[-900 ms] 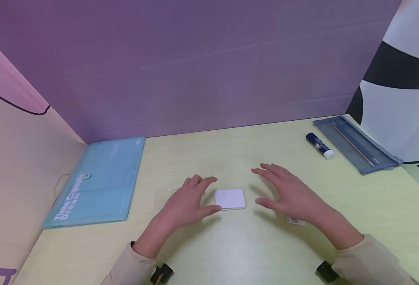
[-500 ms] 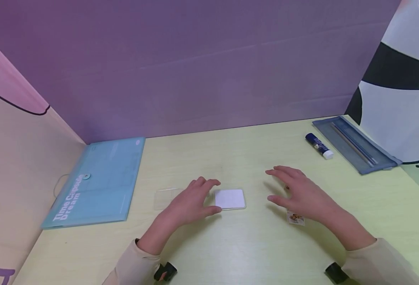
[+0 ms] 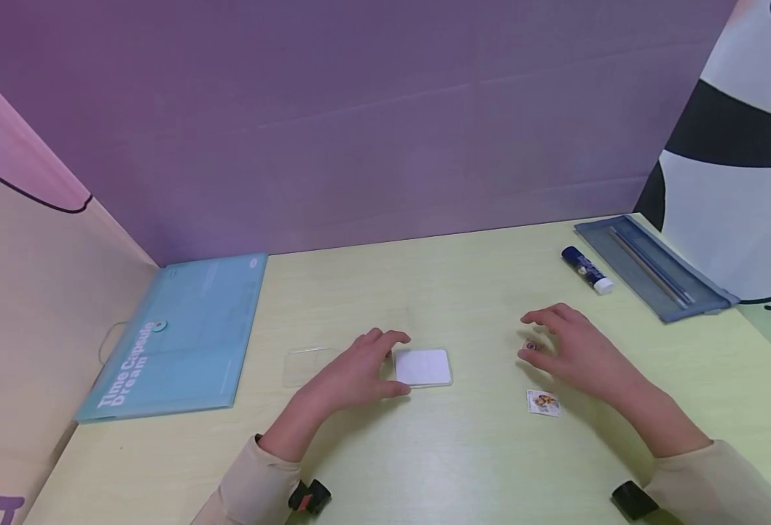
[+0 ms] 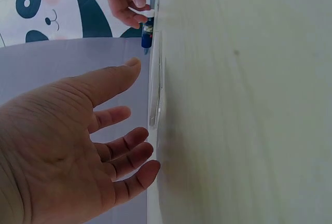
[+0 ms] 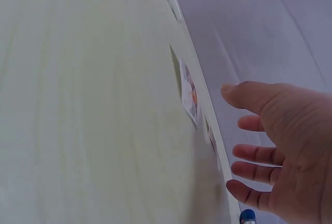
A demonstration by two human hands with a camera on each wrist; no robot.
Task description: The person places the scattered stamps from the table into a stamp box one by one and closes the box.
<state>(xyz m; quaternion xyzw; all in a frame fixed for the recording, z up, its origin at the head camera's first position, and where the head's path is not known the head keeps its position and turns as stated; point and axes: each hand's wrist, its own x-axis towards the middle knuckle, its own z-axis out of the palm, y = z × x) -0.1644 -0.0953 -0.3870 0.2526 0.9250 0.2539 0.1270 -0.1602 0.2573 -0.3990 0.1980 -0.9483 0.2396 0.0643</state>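
Note:
A white card in a clear case (image 3: 423, 367) lies mid-table. My left hand (image 3: 354, 373) is just left of it, thumb and fingers apart, holding nothing; the left wrist view shows the clear case (image 4: 155, 89) ahead of the thumb tip. Under the left hand lies a thin clear plate (image 3: 299, 367), partly covered. Further right, my right hand (image 3: 578, 356) is spread above the table, with nothing in it. A small printed picture (image 3: 543, 402) lies in front of it. A second small picture (image 3: 529, 345) shows between its thumb and index finger, partly hidden.
A blue document folder (image 3: 182, 335) lies at the left. At the back right are a dark blue glue stick (image 3: 586, 269) with a white end and a blue translucent pouch (image 3: 654, 266) holding slim rods. A purple wall (image 3: 385, 131) rises behind the table.
My right hand has moved to the right, away from the white card, uncovering the front small picture and part of the second. The left hand has shifted slightly right.

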